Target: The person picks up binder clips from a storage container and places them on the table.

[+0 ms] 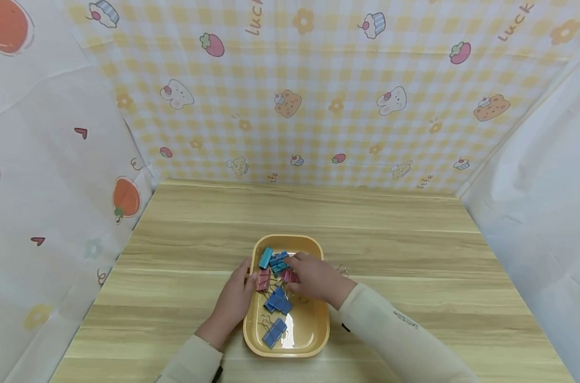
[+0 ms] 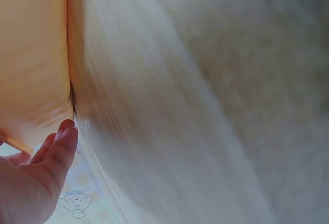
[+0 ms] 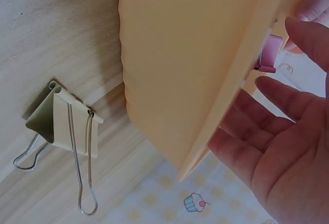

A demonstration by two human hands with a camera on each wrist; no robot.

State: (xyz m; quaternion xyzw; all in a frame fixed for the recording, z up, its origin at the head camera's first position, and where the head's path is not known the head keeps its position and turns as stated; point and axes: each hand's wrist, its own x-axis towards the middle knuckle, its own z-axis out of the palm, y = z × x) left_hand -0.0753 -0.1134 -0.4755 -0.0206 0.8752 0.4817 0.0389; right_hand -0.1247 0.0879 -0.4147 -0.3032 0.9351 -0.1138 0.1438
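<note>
A yellow plastic bin (image 1: 309,346) on the table holds several binder clips. Among them are a teal clip (image 1: 266,258), a red clip (image 1: 263,280) and a blue clip (image 1: 274,333). My left hand (image 1: 234,292) grips the bin's left rim, thumb at the edge and fingers along the outer wall; the left wrist view shows these fingers (image 2: 60,149). Over the bin's right side reaches my right hand (image 1: 314,276). In the right wrist view its fingers are parted, with a pink binder clip (image 3: 270,53) near the gap between thumb and forefinger.
A pale yellow binder clip (image 3: 77,121) stands on the wooden table (image 1: 405,234) just right of the bin. Behind the table hangs a checked cloth (image 1: 319,69), with white cloth (image 1: 55,159) at the left side and more at the right.
</note>
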